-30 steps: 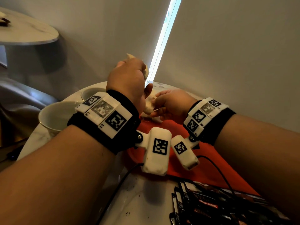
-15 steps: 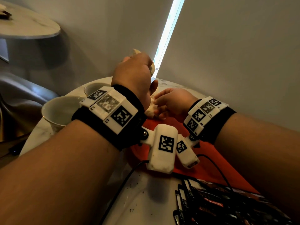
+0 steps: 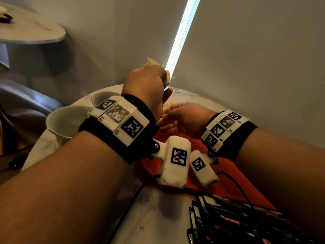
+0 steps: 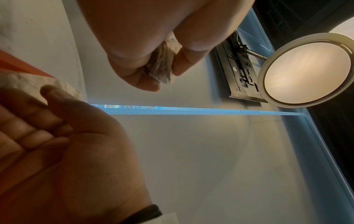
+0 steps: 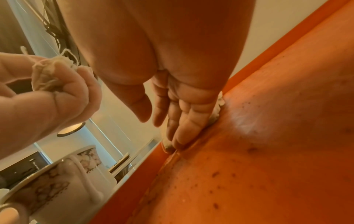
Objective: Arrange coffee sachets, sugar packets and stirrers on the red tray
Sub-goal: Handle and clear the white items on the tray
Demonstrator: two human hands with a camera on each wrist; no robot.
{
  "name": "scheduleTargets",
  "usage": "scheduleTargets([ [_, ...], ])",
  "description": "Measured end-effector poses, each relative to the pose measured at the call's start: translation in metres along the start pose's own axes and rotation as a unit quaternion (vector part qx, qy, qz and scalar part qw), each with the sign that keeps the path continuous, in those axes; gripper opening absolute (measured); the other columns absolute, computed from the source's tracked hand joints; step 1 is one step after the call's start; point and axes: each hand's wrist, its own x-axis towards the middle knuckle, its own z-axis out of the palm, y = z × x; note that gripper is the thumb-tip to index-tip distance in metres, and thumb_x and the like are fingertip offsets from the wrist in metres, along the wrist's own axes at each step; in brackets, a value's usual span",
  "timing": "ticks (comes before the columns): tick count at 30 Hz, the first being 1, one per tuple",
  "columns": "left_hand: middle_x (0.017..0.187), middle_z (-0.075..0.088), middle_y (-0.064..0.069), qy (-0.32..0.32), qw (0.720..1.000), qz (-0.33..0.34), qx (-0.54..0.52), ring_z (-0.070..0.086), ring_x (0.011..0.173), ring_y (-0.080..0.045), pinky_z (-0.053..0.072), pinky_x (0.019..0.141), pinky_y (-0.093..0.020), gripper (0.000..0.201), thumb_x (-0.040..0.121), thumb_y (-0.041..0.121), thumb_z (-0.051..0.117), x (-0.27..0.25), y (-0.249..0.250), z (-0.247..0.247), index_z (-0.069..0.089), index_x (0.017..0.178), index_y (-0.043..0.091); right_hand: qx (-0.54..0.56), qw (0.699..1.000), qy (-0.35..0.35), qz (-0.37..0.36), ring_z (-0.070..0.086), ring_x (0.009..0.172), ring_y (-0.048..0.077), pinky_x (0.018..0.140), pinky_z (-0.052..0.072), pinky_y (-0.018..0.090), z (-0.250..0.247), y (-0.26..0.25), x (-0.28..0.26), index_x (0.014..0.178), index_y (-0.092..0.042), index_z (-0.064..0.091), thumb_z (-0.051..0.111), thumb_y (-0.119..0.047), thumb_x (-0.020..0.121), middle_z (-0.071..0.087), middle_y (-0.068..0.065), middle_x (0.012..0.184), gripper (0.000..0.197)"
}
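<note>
Your left hand [image 3: 146, 85] is raised above the red tray [image 5: 268, 151], fingers curled tight round a crumpled pale paper bundle [image 4: 162, 66] (what kind of packet it is can't be made out). Your right hand [image 5: 184, 109] lies lower with fingers straight and together, pressing a white paper piece [image 5: 218, 109] against the tray's far edge. Dark sachets [image 3: 237, 224] lie heaped on the white table [image 3: 158, 217], near the tray. Two cups [image 3: 65, 122] stand left of it.

Glossy red tray [image 5: 287, 106], crumpled cloth-like pouch [image 4: 162, 66], glazed ceramic cups [image 3: 65, 122]
</note>
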Motion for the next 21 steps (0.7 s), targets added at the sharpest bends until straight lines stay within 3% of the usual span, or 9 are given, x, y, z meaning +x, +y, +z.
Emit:
scheduleTargets([
  [2, 0.078, 0.054, -0.004, 0.006, 0.999, -0.024, -0.024, 0.057, 0.094, -0.041, 0.05, 0.1, -0.059, 0.012, 0.069, 0.02, 0.057, -0.007, 0.011, 0.004, 0.056, 0.057, 0.019, 0.001, 1.0, -0.001, -0.006, 0.07, 0.085, 0.033, 0.076, 0.059, 0.039, -0.002, 0.001, 0.0, 0.091, -0.002, 0.063, 0.055, 0.004, 0.096, 0.07, 0.025, 0.098, 0.011],
  [3, 0.083, 0.058, -0.006, 0.016, 0.997, -0.044, -0.053, 0.063, 0.094, -0.041, 0.056, 0.094, -0.05, 0.011, 0.078, 0.019, 0.06, -0.006, 0.011, 0.004, 0.062, 0.068, 0.018, 0.001, 1.0, 0.003, -0.013, 0.07, 0.087, 0.035, 0.075, 0.058, 0.039, -0.003, 0.001, -0.001, 0.092, -0.001, 0.063, 0.055, 0.004, 0.096, 0.069, 0.025, 0.098, 0.011],
  [5, 0.095, 0.065, -0.011, 0.031, 0.986, -0.091, -0.136, 0.07, 0.086, -0.025, 0.06, 0.074, -0.03, 0.005, 0.096, 0.011, 0.06, -0.002, 0.005, 0.004, 0.065, 0.097, 0.009, 0.006, 0.999, 0.025, -0.039, 0.069, 0.083, 0.036, 0.071, 0.057, 0.039, -0.008, 0.001, -0.004, 0.092, -0.001, 0.063, 0.054, 0.005, 0.095, 0.067, 0.024, 0.094, 0.011],
  [8, 0.094, 0.068, -0.013, 0.018, 0.981, -0.108, -0.159, 0.07, 0.072, -0.018, 0.057, 0.06, -0.025, 0.024, 0.099, 0.012, 0.06, -0.004, 0.002, 0.007, 0.061, 0.121, 0.002, 0.011, 0.992, 0.084, -0.091, 0.065, 0.067, 0.024, 0.057, 0.053, 0.031, -0.015, 0.001, -0.011, 0.096, -0.002, 0.063, 0.055, -0.001, 0.097, 0.066, 0.016, 0.083, 0.008],
  [11, 0.088, 0.066, -0.011, 0.004, 0.982, -0.102, -0.157, 0.068, 0.068, -0.018, 0.056, 0.057, -0.026, 0.029, 0.098, 0.012, 0.064, -0.008, 0.002, 0.009, 0.061, 0.124, 0.0, 0.034, 0.984, 0.123, -0.124, 0.06, 0.065, 0.018, 0.056, 0.047, 0.029, -0.025, 0.0, -0.017, 0.104, -0.005, 0.064, 0.053, -0.023, 0.102, 0.063, 0.008, 0.079, 0.021],
  [14, 0.094, 0.069, -0.012, -0.017, 0.983, -0.118, -0.141, 0.069, 0.07, -0.017, 0.056, 0.057, -0.024, 0.031, 0.094, 0.013, 0.069, -0.012, -0.002, 0.011, 0.064, 0.121, -0.001, 0.077, 0.979, 0.124, -0.145, 0.058, 0.063, 0.016, 0.057, 0.044, 0.028, -0.035, -0.006, -0.027, 0.1, -0.01, 0.062, 0.047, -0.043, 0.103, 0.06, 0.004, 0.073, 0.037],
  [18, 0.101, 0.071, -0.014, -0.048, 0.985, -0.129, -0.107, 0.067, 0.078, -0.017, 0.054, 0.058, -0.023, 0.032, 0.089, 0.014, 0.074, -0.017, -0.005, 0.012, 0.067, 0.115, -0.002, 0.107, 0.971, 0.112, -0.18, 0.058, 0.065, 0.015, 0.058, 0.046, 0.027, -0.047, -0.01, -0.039, 0.102, -0.011, 0.062, 0.053, -0.052, 0.096, 0.06, 0.003, 0.075, 0.042],
  [21, 0.094, 0.069, -0.013, -0.07, 0.985, -0.127, -0.094, 0.062, 0.069, -0.013, 0.05, 0.054, -0.021, 0.037, 0.085, 0.012, 0.077, -0.02, -0.005, 0.013, 0.066, 0.117, -0.004, 0.109, 0.969, 0.085, -0.203, 0.057, 0.064, 0.013, 0.058, 0.046, 0.026, -0.045, -0.011, -0.043, 0.103, -0.01, 0.061, 0.062, -0.05, 0.087, 0.06, 0.002, 0.076, 0.043],
])
